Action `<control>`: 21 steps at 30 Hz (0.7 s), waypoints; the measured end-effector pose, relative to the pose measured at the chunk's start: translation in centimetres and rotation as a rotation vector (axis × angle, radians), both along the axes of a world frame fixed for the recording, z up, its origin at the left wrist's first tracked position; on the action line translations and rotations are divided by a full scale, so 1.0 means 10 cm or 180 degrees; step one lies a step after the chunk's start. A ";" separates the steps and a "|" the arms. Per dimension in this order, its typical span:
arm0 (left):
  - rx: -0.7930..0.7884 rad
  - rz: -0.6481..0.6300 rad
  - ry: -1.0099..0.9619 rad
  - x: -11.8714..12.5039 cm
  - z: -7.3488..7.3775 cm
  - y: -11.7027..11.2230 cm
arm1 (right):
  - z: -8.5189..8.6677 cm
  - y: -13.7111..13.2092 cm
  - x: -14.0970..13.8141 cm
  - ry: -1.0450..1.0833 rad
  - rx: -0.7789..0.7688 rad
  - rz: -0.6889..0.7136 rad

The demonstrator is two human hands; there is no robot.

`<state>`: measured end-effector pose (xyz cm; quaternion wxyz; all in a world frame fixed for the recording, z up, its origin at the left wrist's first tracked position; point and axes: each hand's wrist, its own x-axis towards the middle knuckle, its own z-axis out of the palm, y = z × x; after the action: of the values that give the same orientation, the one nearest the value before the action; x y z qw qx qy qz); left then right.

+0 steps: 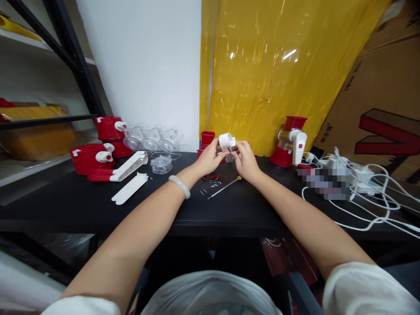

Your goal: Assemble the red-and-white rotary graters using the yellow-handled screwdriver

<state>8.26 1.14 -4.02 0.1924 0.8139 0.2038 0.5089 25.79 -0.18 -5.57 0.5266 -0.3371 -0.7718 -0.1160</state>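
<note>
A white cylindrical plastic part [225,142] is raised above the black table between my two hands. My left hand [209,158] grips it from the left, fingers curled behind it and thumb across the front. From the right, my right hand [245,161] pinches at its lower edge, and the fingertips are partly hidden. Just below lies a screwdriver [225,188] with a yellow handle end, beside several small screws [215,183] and a small red piece [214,177]. Behind my hands stands a red plastic part [207,138], partly covered by my left hand.
At left sit red housings [90,158], white handle shells [129,189] and clear plastic discs [161,164]. An assembled red-and-white hand-cranked machine [288,142] stands at back right. Tangled white cables [370,183] spread over the right side. A lined bin [210,288] is below the table edge [229,229].
</note>
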 end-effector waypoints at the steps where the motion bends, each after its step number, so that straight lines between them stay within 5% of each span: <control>1: -0.0011 0.0012 0.0010 0.00 0.00 -0.01 | 0.00 -0.01 0.00 -0.0006 0.0003 -0.0006; 21: 0.0001 -0.0046 0.0001 -0.01 -0.01 0.02 | 0.05 -0.06 0.01 -0.0263 -0.0052 -0.0054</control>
<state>8.20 1.32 -4.08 0.1959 0.8155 0.1978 0.5074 25.85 -0.73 -5.10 0.4904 -0.3428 -0.7909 -0.1281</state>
